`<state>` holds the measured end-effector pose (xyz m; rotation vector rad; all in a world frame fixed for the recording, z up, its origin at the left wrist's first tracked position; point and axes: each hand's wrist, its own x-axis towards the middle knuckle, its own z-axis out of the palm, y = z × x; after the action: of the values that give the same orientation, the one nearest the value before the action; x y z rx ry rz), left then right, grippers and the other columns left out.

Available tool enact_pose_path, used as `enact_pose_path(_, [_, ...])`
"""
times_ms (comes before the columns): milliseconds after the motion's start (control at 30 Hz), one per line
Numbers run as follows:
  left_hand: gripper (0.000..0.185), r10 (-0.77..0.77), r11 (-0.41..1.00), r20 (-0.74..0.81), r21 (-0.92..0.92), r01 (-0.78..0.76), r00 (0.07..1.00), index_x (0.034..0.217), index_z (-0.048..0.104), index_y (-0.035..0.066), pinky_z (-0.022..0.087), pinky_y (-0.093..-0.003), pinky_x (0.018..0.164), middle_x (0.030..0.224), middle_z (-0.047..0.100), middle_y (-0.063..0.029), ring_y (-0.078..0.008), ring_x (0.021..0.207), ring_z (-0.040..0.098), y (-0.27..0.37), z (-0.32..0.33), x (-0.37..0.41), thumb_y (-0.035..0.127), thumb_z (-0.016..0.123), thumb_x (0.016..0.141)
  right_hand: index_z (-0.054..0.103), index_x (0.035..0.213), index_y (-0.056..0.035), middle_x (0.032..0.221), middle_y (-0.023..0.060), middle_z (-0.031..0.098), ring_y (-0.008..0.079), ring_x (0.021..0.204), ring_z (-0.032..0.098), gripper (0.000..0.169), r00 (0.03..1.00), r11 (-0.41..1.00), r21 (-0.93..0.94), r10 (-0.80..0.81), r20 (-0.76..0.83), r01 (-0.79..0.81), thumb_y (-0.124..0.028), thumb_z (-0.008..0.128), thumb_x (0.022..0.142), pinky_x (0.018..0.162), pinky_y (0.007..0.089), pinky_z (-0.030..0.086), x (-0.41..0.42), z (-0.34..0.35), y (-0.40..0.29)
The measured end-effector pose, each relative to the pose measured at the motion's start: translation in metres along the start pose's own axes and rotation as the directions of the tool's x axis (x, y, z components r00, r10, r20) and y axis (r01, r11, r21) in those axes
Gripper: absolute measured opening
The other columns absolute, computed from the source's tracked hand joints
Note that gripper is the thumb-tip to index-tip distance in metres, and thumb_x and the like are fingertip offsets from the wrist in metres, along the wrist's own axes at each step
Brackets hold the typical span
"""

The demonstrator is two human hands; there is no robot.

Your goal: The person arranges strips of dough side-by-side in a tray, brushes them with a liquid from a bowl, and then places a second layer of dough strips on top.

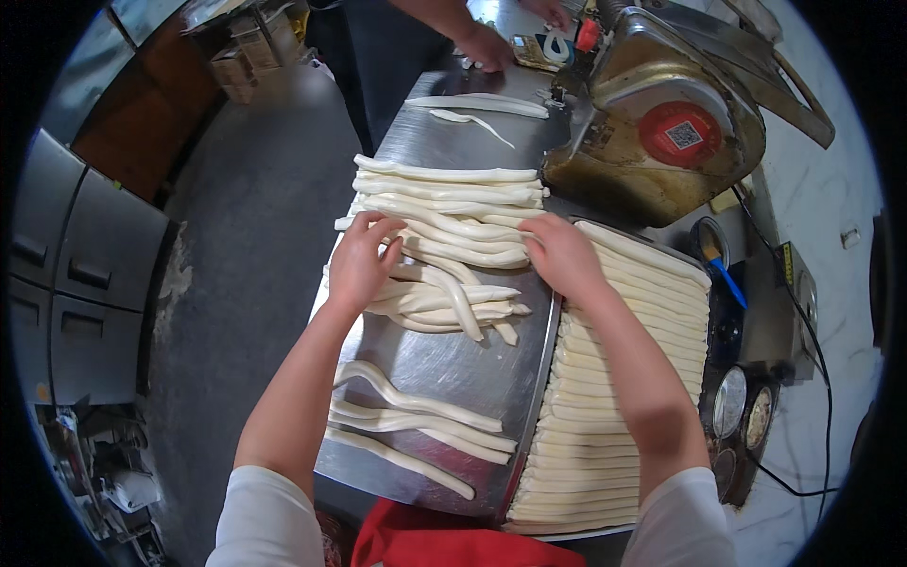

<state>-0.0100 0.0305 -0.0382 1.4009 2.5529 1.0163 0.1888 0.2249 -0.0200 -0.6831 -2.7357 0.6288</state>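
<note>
Long pale dough strips (453, 228) lie crosswise in a heap on a stainless steel table (453, 368). At the heap's left side, my left hand (363, 259) bends its fingers over the strip ends. My right hand (556, 248) touches the right ends of the strips with thumb and fingers. Whether either hand grips a strip is unclear. Below the hands, looser strips (446, 308) cross one another, and several separate strips (425, 418) lie nearer my body. Under my right forearm, a tray (581, 533) holds a tight row of similar strips (595, 425).
A stained metal machine (659, 120) stands at the upper right. Beyond the heap lie a flat dough piece (482, 105) and a thin scrap (471, 124). Another person's hand (487, 48) rests near the far edge. A blue-handled brush (728, 280) and round tins (730, 402) are at the right.
</note>
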Motion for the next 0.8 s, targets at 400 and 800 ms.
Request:
enact_pose_path(400, [0.033, 0.071, 0.995, 0.019, 0.075, -0.073, 0.997, 0.109, 0.059, 0.013, 0.042, -0.0356, 0.089, 0.112, 0.054, -0.0079, -0.027, 0.107, 0.049, -0.02, -0.012, 0.008, 0.012, 0.064, 0.076, 0.059, 0.093, -0.0048, 0.091, 0.0122, 0.06, 0.0283, 0.085, 0.058, 0.026, 0.991, 0.999, -0.009, 0.052, 0.121, -0.051, -0.019, 0.063, 0.072, 0.075, 0.0368, 0.046, 0.016, 0.017, -0.048])
enact_pose_path(800, [0.021, 0.176, 0.984, 0.126, -0.045, -0.171, 0.976, 0.093, 0.059, 0.007, 0.043, -0.0374, 0.072, 0.082, 0.059, -0.0115, -0.0272, 0.081, 0.057, 0.018, -0.01, 0.037, 0.016, 0.065, 0.076, 0.055, 0.097, -0.0037, 0.073, -0.0037, 0.05, 0.0058, 0.067, 0.045, 0.017, 0.992, 0.784, 0.61, 0.123, 0.029, -0.115, -0.015, 0.059, 0.084, 0.063, 0.0217, 0.039, -0.017, -0.034, -0.016])
